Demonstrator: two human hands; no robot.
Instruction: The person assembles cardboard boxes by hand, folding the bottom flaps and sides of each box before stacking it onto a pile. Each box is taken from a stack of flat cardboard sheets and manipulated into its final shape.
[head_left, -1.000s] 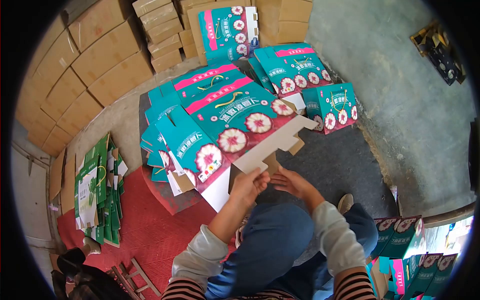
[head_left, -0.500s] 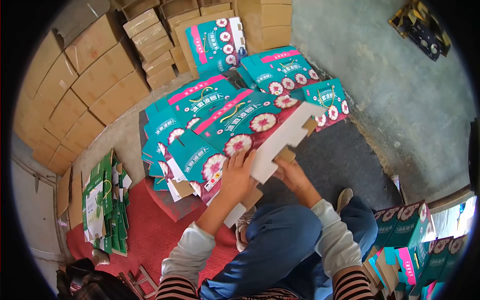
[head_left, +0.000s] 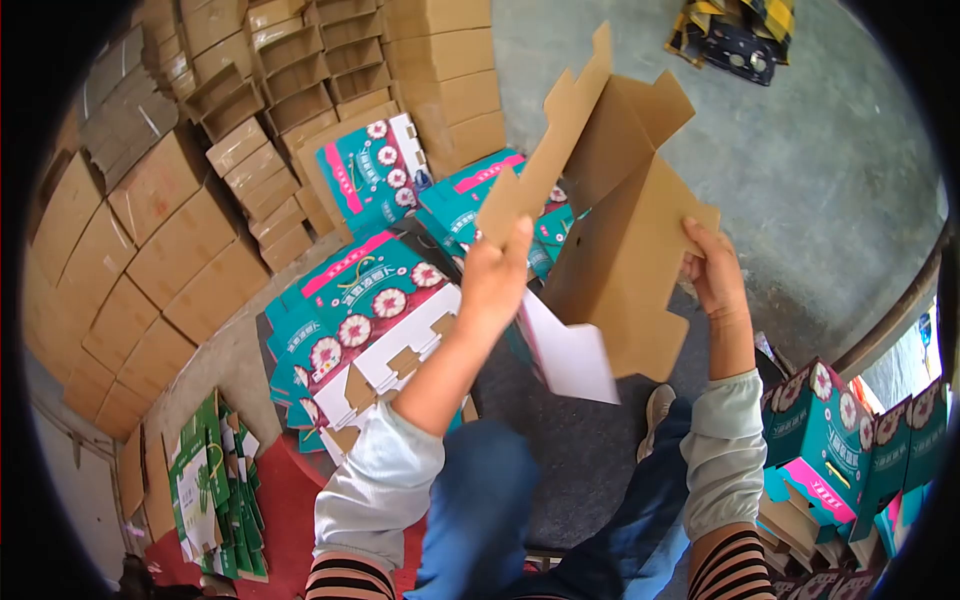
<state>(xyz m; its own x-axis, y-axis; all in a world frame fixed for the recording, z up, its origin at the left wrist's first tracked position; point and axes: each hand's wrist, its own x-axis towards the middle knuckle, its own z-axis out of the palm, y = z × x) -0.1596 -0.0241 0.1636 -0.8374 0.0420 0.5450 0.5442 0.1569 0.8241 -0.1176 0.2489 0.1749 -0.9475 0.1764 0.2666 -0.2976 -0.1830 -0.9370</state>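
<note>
A partly opened cardboard gift box (head_left: 620,240) is held up in front of me, its plain brown inside facing me and its flaps sticking out. My left hand (head_left: 497,280) pinches a long notched flap on its left side. With the thumb over the edge, my right hand (head_left: 715,268) grips a right-hand panel. A white flap hangs down at the lower edge. Left of the box lies a pile of flat teal gift boxes (head_left: 350,315) with flower prints, yellow handles and white edge flaps.
Stacked brown cartons (head_left: 165,215) line the left wall. Folded green boxes (head_left: 215,480) lie on the red mat (head_left: 285,520). Several standing teal boxes (head_left: 820,430) are at the lower right. A black and yellow bag (head_left: 740,45) is near the top right.
The flat gift box has been lifted off the pile, turned and spread open, showing its brown inside. Both hands have moved up and farther apart. The view has shifted right.
</note>
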